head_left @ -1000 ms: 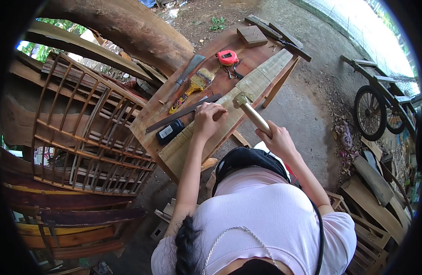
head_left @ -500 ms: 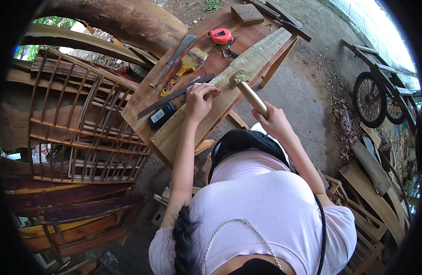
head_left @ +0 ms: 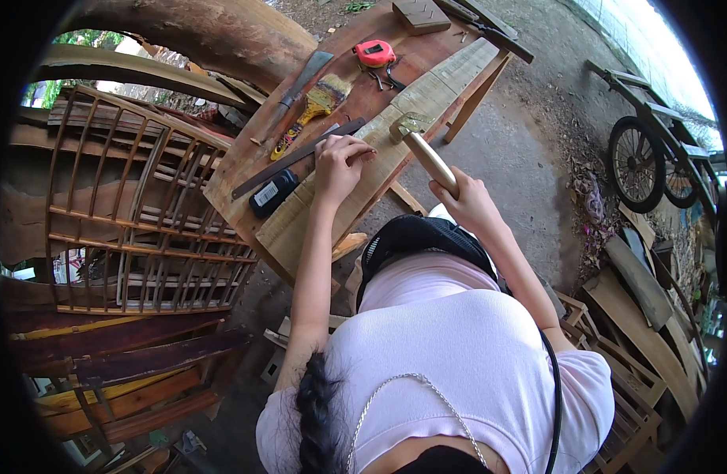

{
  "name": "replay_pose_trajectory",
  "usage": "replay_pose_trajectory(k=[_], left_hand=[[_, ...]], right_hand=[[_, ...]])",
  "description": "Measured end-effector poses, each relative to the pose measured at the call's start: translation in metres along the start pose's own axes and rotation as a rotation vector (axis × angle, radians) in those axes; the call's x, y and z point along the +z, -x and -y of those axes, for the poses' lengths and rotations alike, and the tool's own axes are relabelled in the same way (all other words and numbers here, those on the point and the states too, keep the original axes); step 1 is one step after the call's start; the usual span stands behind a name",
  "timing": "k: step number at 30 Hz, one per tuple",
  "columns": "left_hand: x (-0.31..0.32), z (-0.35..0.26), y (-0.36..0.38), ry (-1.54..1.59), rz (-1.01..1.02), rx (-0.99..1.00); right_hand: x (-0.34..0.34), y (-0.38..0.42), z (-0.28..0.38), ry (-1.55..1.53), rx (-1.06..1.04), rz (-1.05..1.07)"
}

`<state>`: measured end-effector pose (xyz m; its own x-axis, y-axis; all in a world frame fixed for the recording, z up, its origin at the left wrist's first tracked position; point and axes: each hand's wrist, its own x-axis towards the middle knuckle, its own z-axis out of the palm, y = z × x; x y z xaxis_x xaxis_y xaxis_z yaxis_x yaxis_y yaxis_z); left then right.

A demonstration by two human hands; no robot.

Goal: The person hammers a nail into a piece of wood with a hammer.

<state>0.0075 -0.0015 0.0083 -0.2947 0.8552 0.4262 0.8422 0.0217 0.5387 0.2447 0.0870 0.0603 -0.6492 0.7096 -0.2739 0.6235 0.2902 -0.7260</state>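
Two grips are yours: the left grip (head_left: 339, 163) and the right grip (head_left: 467, 194). Since a second ago your view has tipped, but both grips stay in nearly the same spot, so the work looks no further along. Your right grip is wrapped around one gold hammer with a pale, round handle (head_left: 433, 164). Your left grip has bent fingers; whether they pinch something tiny, you can't tell. One long, pale wooden plank (head_left: 430, 96) lies under your left grip, on the red-brown wooden surface (head_left: 347, 65). Past your left grip are one red tape measure (head_left: 374, 53), one yellow paintbrush (head_left: 319, 101) and one long, dark knife (head_left: 304, 79).
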Motion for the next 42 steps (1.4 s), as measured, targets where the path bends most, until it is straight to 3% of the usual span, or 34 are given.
replay_pose_trajectory(k=[42], left_hand=[[0.003,0.004,0.006,-0.108,-0.059,0.080]], right_hand=[[-0.019,0.024,0.043,0.211,-0.062,0.095]])
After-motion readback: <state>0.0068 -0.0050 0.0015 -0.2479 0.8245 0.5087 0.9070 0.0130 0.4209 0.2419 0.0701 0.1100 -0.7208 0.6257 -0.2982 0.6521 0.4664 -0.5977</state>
